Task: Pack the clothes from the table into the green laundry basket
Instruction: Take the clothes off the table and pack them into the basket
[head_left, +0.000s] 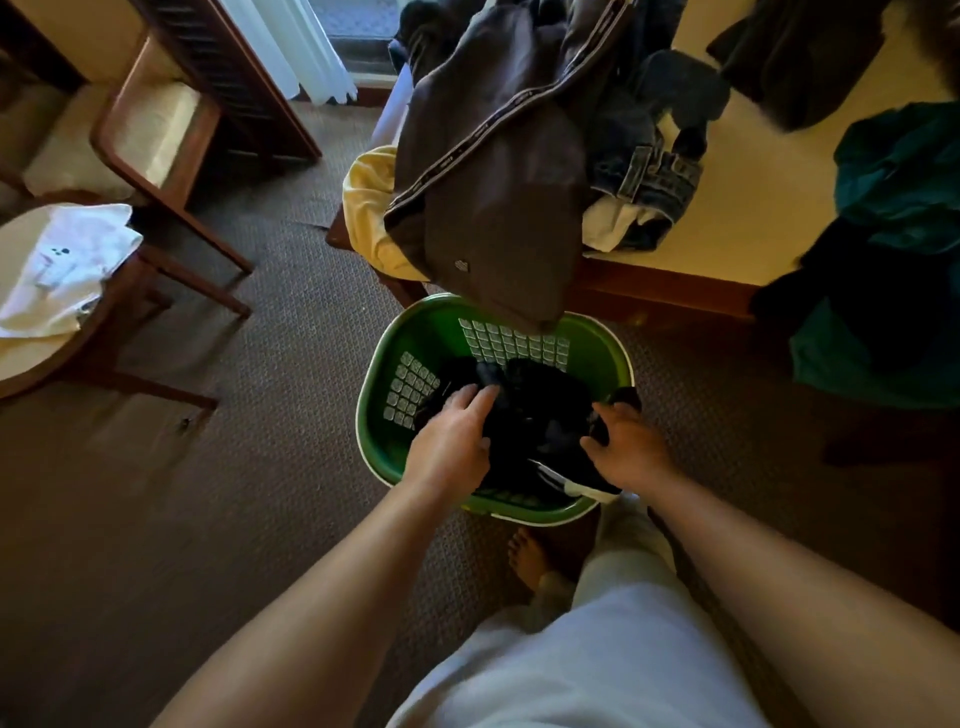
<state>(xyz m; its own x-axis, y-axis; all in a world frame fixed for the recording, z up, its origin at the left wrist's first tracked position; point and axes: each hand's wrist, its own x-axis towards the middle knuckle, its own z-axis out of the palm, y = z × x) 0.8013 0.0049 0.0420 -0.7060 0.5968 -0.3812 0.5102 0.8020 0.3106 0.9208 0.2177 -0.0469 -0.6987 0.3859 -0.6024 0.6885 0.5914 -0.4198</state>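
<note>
Below the surface's near edge, the green laundry basket sits on the carpet, with dark clothes inside. The left grip rests flat-fingered on them. The right grip curls round their fold at the basket's right rim. A brown garment overhangs the surface's edge.

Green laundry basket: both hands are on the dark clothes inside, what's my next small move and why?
Probably release the dark clothes and lift the left hand to the brown jacket; it hangs off the table over the green laundry basket rim.
</note>
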